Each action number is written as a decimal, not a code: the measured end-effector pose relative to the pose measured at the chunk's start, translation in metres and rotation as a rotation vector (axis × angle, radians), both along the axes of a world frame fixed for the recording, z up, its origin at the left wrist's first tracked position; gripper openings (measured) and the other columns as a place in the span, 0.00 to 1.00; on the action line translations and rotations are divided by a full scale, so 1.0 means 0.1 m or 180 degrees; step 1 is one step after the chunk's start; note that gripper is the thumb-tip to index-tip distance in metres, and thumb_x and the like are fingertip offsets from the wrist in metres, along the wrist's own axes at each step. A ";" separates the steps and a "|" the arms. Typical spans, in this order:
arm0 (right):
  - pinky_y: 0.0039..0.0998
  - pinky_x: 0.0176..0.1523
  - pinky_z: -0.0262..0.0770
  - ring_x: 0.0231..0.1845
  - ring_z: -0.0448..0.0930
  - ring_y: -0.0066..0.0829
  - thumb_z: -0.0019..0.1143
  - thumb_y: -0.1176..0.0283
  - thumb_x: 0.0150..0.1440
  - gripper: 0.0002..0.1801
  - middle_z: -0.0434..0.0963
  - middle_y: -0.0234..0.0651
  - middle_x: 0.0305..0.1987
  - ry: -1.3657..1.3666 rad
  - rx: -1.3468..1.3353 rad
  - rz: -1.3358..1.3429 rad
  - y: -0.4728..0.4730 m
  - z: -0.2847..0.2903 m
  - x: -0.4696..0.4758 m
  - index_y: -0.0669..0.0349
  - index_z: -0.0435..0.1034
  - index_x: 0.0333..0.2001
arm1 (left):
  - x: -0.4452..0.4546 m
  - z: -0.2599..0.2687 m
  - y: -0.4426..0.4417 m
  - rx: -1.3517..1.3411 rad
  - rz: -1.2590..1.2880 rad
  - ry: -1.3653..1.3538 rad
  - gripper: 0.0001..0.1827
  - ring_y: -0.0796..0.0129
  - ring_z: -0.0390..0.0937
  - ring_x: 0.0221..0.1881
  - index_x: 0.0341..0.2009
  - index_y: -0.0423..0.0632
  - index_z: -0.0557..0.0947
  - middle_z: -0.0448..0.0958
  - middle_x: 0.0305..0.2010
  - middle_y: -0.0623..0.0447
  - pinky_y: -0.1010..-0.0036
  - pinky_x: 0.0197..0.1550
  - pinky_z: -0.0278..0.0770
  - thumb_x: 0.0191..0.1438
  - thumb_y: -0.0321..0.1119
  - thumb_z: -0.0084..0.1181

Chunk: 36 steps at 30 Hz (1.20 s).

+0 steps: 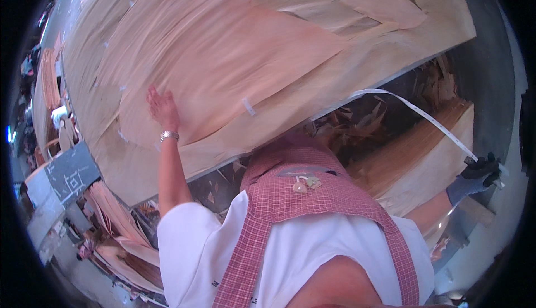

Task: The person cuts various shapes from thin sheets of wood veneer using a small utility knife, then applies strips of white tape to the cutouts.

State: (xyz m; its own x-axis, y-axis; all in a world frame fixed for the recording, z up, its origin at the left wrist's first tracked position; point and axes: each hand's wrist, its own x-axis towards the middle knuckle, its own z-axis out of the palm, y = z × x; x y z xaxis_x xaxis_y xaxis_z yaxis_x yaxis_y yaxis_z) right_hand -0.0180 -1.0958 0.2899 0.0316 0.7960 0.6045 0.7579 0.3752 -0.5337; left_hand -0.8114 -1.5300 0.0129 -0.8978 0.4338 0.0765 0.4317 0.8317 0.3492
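My bare left hand [162, 109], with a metal-band watch [169, 135] at the wrist, lies spread over a thin pinkish wood veneer sheet [217, 78]. Beneath that sheet are paler veneer sheets [100, 153]. Out to the right, my right hand [473, 178] wears a grey and black glove. It grips the end of a narrow white perforated tape strip [427, 117], which arcs back to the stack's front edge. A short piece of white tape [248, 106] sits near the pink sheet's front edge, and smaller white bits dot its left side.
Under the stack's front edge lie broken veneer scraps [356, 119]. A pile of veneer [414, 157] stands at my right side. More veneer bundles [115, 211] are at the left, near a dark chalk-marked board [75, 174]. An irregular veneer piece [385, 6] rests on the far right.
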 end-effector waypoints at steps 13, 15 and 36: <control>0.21 0.44 0.77 0.40 0.81 0.19 0.55 0.81 0.59 0.16 0.82 0.33 0.42 0.1032 -0.2978 0.1564 -0.60 -1.15 -2.78 0.67 0.72 0.53 | 2.71 0.53 2.08 -0.0107 -0.3147 -0.0418 0.55 0.52 0.39 0.79 0.74 0.44 0.52 0.45 0.79 0.44 0.45 0.76 0.31 0.51 0.64 0.55; 0.17 0.30 0.71 0.28 0.76 0.13 0.56 0.76 0.62 0.12 0.83 0.30 0.35 0.1558 -0.3317 0.1698 -0.45 -1.52 -2.91 0.67 0.72 0.49 | 2.76 0.64 2.27 -0.0071 -0.3314 -0.0360 0.53 0.52 0.40 0.79 0.73 0.43 0.53 0.46 0.78 0.43 0.47 0.76 0.32 0.52 0.61 0.56; 0.22 0.21 0.68 0.19 0.76 0.20 0.61 0.66 0.61 0.11 0.82 0.36 0.28 0.2125 -0.4440 0.0996 0.08 -2.14 -3.65 0.62 0.74 0.39 | 2.59 0.30 3.84 0.0345 -0.3526 0.0196 0.25 0.57 0.72 0.54 0.58 0.59 0.78 0.72 0.58 0.51 0.61 0.52 0.71 0.53 0.33 0.59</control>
State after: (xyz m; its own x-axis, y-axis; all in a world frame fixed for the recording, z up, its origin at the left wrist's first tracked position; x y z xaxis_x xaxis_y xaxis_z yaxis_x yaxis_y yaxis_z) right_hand -0.3830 -1.0874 0.0754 -0.2842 0.7177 -0.6357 0.2439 -0.5872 -0.7719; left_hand -0.5524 -1.1460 0.0429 -0.0121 0.9810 0.1935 0.9353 -0.0574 0.3491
